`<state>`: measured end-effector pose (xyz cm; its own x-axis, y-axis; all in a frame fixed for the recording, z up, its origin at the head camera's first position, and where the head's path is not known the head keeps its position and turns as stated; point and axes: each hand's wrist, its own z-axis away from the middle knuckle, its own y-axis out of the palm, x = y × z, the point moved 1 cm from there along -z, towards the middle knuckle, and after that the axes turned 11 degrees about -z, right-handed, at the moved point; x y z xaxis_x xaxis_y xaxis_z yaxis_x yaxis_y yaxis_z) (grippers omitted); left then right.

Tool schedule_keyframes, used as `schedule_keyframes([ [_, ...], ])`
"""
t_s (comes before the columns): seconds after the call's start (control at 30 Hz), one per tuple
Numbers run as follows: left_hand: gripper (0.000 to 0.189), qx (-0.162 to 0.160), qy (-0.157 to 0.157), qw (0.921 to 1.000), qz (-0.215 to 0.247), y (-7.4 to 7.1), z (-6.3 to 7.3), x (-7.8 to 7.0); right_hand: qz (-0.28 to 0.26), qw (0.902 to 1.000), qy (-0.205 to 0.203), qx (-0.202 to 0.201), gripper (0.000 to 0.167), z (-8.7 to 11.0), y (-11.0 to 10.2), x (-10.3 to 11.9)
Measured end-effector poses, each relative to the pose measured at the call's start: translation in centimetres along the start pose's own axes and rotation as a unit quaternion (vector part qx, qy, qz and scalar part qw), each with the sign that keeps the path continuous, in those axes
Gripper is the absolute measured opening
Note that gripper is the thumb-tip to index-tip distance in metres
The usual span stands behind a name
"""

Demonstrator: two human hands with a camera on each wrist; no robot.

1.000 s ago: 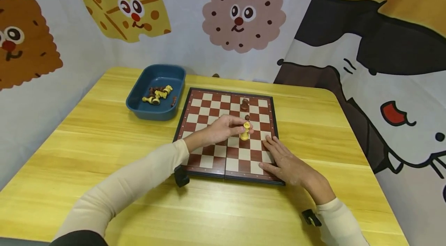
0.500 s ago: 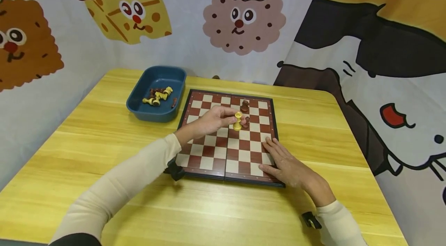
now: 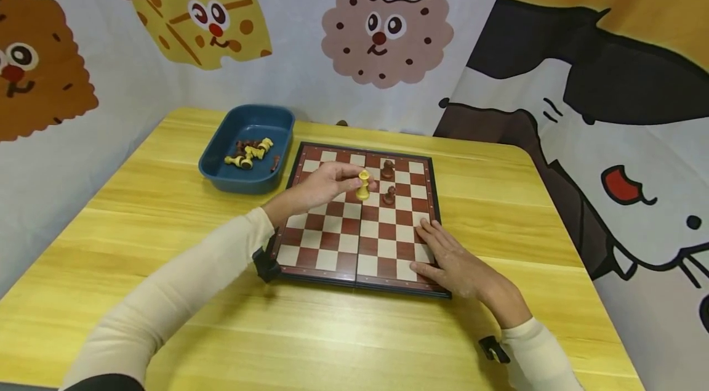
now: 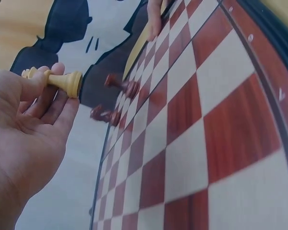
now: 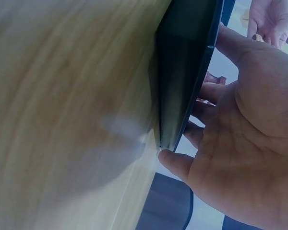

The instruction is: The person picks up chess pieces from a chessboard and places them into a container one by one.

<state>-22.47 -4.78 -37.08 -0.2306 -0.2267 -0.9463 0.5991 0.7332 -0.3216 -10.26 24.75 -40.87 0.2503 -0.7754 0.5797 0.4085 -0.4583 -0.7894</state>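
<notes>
My left hand (image 3: 318, 186) pinches a tall yellow chess queen (image 3: 362, 186) between thumb and fingers, over the far half of the checkered chessboard (image 3: 332, 243). The left wrist view shows the queen (image 4: 67, 84) tipped in the fingers, its wide base away from the palm and its notched crown partly behind the thumb. Just right of it, a brown pawn (image 3: 389, 195) stands on the board, with another brown chess piece (image 3: 388, 169) behind. My right hand (image 3: 456, 265) rests on the board's near right edge, fingers spread; in the right wrist view its fingers (image 5: 177, 165) reach over the dark edge.
A blue bin (image 3: 210, 172) stands left of the board's far corner. Several yellow pieces (image 3: 255, 152) and brown pieces lie in it. The board sits on a wooden table (image 3: 498, 194), with a printed cloth (image 3: 299, 83) hanging behind.
My left hand has moved left and toward the far side with the queen, bringing the brown pawn fully into sight. The right hand stays in place.
</notes>
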Motion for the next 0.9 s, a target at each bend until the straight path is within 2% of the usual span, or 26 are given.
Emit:
schedule_keyframes([
  [0.13,0.029,-0.021,0.009,0.9997,-0.003,-1.5,0.4,0.0,-0.006,1.0000,-0.005,-0.003,0.083,0.2,-0.3,0.4],
  [0.3,0.030,-0.055,0.028,0.9981,0.006,-4.0,1.4,0.9,-0.008,0.9999,-0.008,-0.005,0.082,0.2,-0.2,0.4],
  [0.47,0.030,-0.087,0.012,0.9962,-0.001,-5.8,2.7,2.2,-0.009,0.9999,0.003,0.006,0.085,0.4,0.1,0.4],
  [0.6,0.033,-0.105,0.002,0.9944,0.011,-6.9,3.5,2.9,-0.013,0.9999,0.007,0.009,0.085,0.4,0.2,0.3],
  [0.77,0.034,-0.135,-0.003,0.9907,0.015,-8.4,4.2,3.2,-0.025,0.9997,0.004,-0.002,0.084,0.4,0.0,0.3],
  [0.9,0.033,-0.179,-0.002,0.9838,0.012,-9.4,4.4,3.2,-0.030,0.9995,-0.002,-0.006,0.084,0.4,-0.2,0.3],
])
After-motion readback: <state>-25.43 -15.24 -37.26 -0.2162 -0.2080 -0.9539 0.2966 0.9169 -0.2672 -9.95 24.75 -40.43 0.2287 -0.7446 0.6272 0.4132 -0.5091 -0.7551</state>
